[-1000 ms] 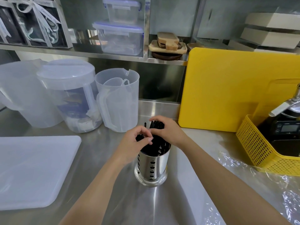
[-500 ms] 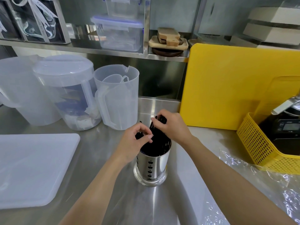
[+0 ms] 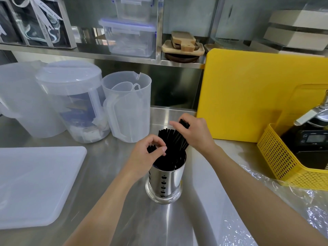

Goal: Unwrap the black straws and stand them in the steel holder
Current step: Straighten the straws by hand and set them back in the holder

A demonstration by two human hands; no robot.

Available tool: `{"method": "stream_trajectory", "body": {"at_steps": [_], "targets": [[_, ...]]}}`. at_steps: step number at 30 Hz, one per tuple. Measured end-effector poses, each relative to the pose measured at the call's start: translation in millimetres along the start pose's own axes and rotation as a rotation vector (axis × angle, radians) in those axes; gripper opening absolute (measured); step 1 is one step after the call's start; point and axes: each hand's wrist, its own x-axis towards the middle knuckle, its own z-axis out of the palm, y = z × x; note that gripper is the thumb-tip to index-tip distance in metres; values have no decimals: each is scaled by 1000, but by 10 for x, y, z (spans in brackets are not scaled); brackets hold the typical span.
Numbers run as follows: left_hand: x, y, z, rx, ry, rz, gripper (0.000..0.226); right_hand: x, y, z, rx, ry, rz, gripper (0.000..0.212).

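Note:
A shiny steel holder (image 3: 166, 181) with punched holes stands on the steel counter in the middle of the view. Several black straws (image 3: 173, 141) stand in it and fan out toward the back right. My left hand (image 3: 147, 157) is at the holder's left rim, its curled fingers and thumb pinching a few straw tops. My right hand (image 3: 195, 134) reaches over the bundle from the right, and its fingers hold the upper ends of the leaning straws. The lower parts of the straws are hidden inside the holder.
Three translucent plastic jugs (image 3: 129, 107) stand at the back left, and a white cutting board (image 3: 33, 183) lies at the left. A yellow cutting board (image 3: 248, 96) leans at the back right beside a yellow basket (image 3: 276, 157). Crumpled clear wrap (image 3: 284, 201) lies at the right.
My right hand has lifted off the bundle's top and moved right, so more straws show and they fan out. My left hand stays at the left rim.

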Motion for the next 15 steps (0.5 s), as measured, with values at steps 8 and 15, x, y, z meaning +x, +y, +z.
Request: {"method": "stream_trajectory", "body": {"at_steps": [8,15], "targets": [[49,100,-47,55,93,131,8,270,-155,-440,13,123,-156,26],[205,601,-149,83,257,447,19,554,-624,-1053,-92,217,-417,25]]}}
